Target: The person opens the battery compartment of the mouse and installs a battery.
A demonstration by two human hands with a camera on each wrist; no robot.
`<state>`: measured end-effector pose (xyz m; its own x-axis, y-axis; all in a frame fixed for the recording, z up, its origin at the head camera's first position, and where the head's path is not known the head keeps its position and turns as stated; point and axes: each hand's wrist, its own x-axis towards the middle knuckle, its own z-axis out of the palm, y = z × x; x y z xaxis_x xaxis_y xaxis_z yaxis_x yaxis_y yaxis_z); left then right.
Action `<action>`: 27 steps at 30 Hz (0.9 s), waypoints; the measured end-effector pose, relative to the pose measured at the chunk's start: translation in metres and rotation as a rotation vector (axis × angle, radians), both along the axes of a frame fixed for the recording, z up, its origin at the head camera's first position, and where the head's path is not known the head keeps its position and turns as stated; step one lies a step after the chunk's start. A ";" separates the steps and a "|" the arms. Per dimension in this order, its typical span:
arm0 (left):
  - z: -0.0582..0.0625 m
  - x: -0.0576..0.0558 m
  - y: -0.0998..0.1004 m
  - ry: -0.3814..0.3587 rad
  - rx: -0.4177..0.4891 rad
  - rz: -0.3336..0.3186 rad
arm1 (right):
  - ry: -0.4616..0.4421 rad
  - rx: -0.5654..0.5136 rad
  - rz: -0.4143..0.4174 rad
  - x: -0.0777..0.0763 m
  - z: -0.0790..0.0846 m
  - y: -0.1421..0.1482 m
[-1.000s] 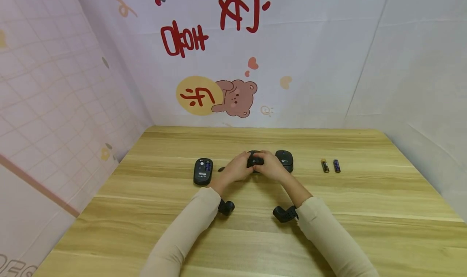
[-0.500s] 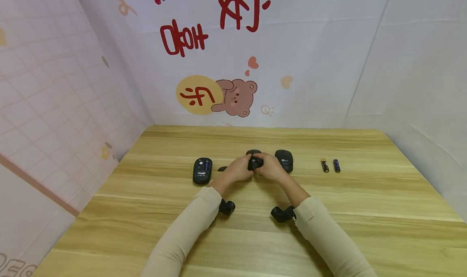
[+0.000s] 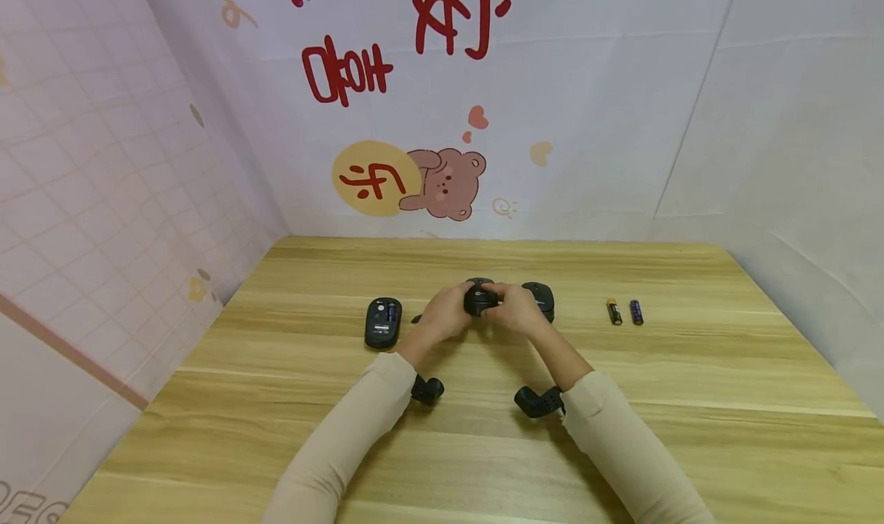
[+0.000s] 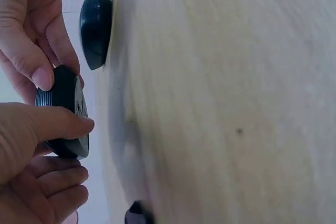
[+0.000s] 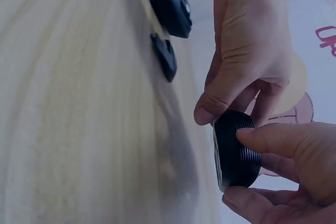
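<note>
Both hands grip a black computer mouse (image 3: pixel 481 300) near the middle of the table. My left hand (image 3: pixel 445 313) has its thumb and fingers on the left side of the mouse, and my right hand (image 3: pixel 516 309) pinches the right side. Seen from the left wrist, the mouse (image 4: pixel 64 98) is raised off the wood, its ribbed sides between the fingers. The right wrist view has the same mouse (image 5: pixel 236 150) tilted, with its flat face towards the table. Fingers cover part of its top.
Left of the hands lies an upturned mouse (image 3: pixel 383 323) showing a blue battery in its bay. A small black cover (image 5: pixel 164 56) lies between it and the hands. Another mouse (image 3: pixel 539 298) stands right, partly behind the right hand. Further right are two batteries, one black-and-gold (image 3: pixel 614 311), one blue (image 3: pixel 636 311).
Both hands have shifted slightly away from the person with the mouse, which has changed its tilt. The right fingers have moved their hold on it. The other things lie as before.
</note>
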<state>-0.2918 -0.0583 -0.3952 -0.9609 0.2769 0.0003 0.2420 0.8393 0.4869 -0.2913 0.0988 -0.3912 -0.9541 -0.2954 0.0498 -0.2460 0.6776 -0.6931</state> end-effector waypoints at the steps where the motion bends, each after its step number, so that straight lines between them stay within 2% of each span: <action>1: 0.002 0.001 0.000 0.010 -0.006 0.004 | -0.006 -0.004 -0.003 0.000 0.002 0.000; 5: 0.007 0.003 -0.002 0.024 -0.012 0.013 | -0.049 -0.042 -0.012 0.001 0.007 0.001; 11: 0.013 0.007 -0.007 0.047 0.039 0.012 | -0.105 -0.102 -0.006 0.004 0.015 0.003; 19: 0.016 0.011 -0.015 0.098 0.102 -0.045 | -0.150 -0.192 0.089 0.009 0.022 0.009; 22: 0.018 0.013 -0.017 0.117 0.135 -0.071 | -0.134 -0.178 0.074 0.010 0.023 0.009; 27: 0.023 0.015 -0.018 0.143 0.139 -0.085 | -0.121 -0.164 0.017 0.011 0.024 0.009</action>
<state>-0.2769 -0.0761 -0.3719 -0.9216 0.3445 0.1787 0.3837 0.7403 0.5520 -0.2802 0.1077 -0.3671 -0.9509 -0.3092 -0.0160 -0.1649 0.5496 -0.8190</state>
